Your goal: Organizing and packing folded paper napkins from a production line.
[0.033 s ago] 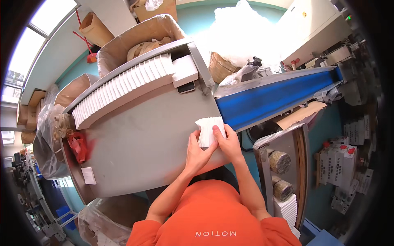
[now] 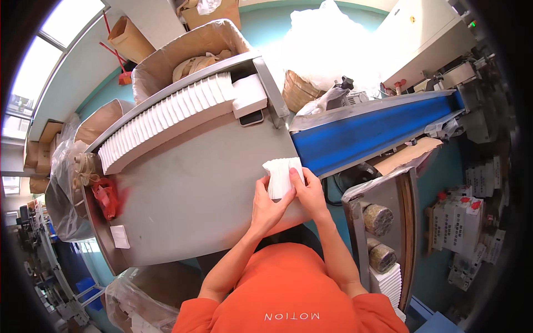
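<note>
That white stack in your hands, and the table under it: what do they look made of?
Stack: looks like thin paper or card sheets, matt white; fine parallel edges show along its side, though tissue or fabric cannot be ruled out. Both the left hand and right hand grip it. Table: probably painted or coated metal, smooth dull grey with a soft sheen and a thin rim.

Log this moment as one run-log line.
left hand: holds stack of white sheets | right hand: holds same stack | where: over grey table, beside blue conveyor belt | behind: long row of white sheets
</note>
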`<state>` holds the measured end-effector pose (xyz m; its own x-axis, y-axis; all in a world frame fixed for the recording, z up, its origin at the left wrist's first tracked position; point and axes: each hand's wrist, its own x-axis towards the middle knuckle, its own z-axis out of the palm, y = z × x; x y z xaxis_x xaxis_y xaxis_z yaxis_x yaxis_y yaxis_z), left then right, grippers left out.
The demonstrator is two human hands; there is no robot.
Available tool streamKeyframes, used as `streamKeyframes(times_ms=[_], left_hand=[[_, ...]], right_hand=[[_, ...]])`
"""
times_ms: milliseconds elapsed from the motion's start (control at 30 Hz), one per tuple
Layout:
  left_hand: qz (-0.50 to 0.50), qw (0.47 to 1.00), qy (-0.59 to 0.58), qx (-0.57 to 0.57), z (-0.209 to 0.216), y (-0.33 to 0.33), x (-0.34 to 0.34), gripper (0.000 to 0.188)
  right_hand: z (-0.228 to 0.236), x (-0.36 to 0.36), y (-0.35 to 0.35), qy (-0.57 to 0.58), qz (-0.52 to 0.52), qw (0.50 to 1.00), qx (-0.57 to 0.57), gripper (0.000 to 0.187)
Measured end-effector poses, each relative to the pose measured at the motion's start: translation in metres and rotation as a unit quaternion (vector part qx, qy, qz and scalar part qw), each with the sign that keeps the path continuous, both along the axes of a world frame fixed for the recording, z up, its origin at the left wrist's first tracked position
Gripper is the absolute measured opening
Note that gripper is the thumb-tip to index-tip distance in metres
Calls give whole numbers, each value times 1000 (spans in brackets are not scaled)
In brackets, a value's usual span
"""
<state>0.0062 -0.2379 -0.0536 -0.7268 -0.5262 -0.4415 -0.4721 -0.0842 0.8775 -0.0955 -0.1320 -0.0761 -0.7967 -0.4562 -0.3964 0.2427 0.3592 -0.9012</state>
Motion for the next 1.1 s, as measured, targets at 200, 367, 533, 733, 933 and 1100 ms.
streamKeyframes(times_ms=[200,367,533,733,933,1100], left_hand=[[54,996,63,-28,-8,18,0,90],[16,994,109,5,-23,21,-5,87],[9,989,122,78,-16,28,-9,81],[22,993,96,72,-18,11,-6,81],[-154,977,78,-125,-28,-7,-9,79],[-139,959,104,-225,-8,21,-18,64]], right_hand=[[-18,-11,32,-89,24,989,-119,30],[-11,-23,25,-133,-101,980,-106,55],[-5,-7,6,-51,1,995,-90,44],[-19,-15,21,-307,-61,932,-182,40],[0,-20,9,-196,-107,974,-49,59],[-49,-46,8,-149,-300,928,-163,32]])
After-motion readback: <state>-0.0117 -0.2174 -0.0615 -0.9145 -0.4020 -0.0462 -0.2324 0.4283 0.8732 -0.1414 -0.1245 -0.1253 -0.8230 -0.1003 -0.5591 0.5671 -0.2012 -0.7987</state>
